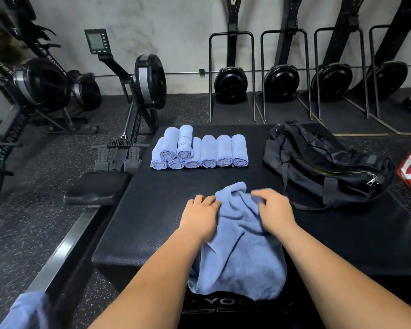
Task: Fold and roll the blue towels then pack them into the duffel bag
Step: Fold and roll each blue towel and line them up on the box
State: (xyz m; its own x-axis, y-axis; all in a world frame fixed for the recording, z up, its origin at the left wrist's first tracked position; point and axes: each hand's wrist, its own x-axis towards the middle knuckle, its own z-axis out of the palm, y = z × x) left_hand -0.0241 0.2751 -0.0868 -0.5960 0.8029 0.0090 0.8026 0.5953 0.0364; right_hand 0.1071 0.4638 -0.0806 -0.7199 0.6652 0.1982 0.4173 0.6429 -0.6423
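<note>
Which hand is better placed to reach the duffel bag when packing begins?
Probably the right hand: the duffel bag lies close on its right, while the left hand, also gripping the blue towel, is farther from it.

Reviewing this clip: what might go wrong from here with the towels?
The loose towel is bunched under the left hand and right hand and hangs over the near edge of the platform; it might slide off or fold unevenly.
Two top rolls perch on the row of rolled towels; a bump may topple them.
</note>
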